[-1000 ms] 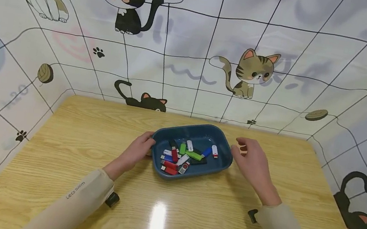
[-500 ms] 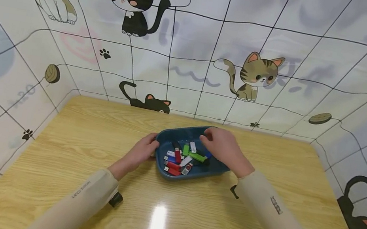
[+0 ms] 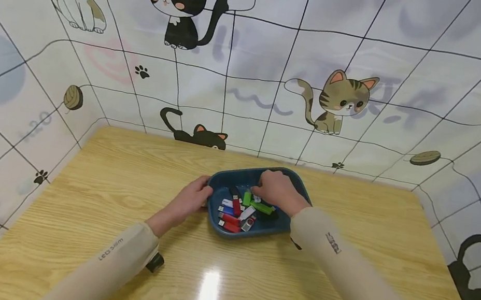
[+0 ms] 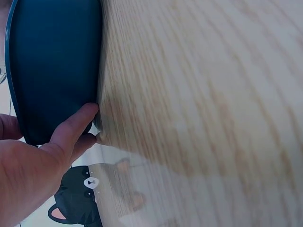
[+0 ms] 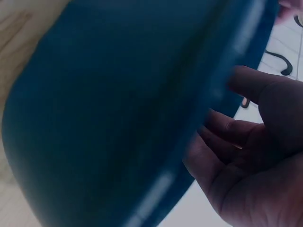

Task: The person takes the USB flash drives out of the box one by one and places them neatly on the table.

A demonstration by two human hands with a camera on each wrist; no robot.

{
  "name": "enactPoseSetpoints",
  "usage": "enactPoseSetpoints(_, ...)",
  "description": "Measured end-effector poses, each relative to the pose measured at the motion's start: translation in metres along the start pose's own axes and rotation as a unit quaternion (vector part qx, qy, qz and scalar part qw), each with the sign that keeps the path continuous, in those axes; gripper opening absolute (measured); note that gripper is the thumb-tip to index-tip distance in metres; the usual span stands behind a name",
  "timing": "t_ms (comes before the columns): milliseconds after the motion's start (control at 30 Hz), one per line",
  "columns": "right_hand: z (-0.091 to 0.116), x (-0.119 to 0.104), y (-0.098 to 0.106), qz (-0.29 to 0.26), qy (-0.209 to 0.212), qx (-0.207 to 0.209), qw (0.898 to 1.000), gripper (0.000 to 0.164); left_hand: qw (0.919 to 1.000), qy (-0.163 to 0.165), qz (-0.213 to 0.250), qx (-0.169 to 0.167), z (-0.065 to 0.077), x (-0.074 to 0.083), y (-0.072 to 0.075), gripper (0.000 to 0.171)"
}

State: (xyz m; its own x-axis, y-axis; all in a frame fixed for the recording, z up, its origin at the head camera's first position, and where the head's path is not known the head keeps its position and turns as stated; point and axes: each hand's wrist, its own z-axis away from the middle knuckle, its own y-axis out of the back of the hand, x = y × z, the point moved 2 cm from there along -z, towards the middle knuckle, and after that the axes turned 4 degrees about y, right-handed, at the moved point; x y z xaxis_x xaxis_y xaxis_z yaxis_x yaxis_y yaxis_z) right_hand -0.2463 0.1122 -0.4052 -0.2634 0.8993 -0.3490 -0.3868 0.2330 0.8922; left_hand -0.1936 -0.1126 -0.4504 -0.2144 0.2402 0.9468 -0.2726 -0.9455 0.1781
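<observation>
Right hand [image 3: 278, 190] over USB sticks [image 3: 247, 213] in blue tray [image 3: 238, 179] (grip unclear)

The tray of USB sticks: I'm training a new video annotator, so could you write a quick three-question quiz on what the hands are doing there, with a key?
1. Multiple choice. What does the left hand grip? A: a red stick; B: the edge of the tray; C: nothing.
2. True or false? The sticks are all one colour.
3. Fill in: the ____ hand reaches into the tray.

Key:
1. B.
2. False: red, green, blue and white ones show.
3. Right; whether the right hand holds anything is hidden.
</observation>
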Motion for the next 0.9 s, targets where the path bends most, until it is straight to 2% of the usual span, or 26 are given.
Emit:
enactPoseSetpoints(167, -0.001, -0.003, -0.009, -0.007, -0.001, 0.005, 1.0, 0.028, 1.0, 0.001, -0.004, 0.004, 0.0, 0.001, -0.001, 0.049)
enactPoseSetpoints(533, -0.005, -0.001, -0.017, 0.007, 0.023, 0.038, 0.999, 0.017, 1.0, 0.001, -0.006, 0.005, 0.003, 0.004, -0.002, 0.05)
enactPoseSetpoints(700, -0.002, 0.002, -0.014, -0.004, 0.024, 0.045, 0.999, 0.019, 1.0, 0.004, -0.007, 0.006, 0.003, 0.004, -0.002, 0.05)
enactPoseSetpoints(900, 0.014, 0.006, 0.0, -0.049, 0.02, 0.055, 0.997, 0.017, 1.0, 0.003, -0.007, 0.006, 0.001, 0.002, -0.002, 0.049)
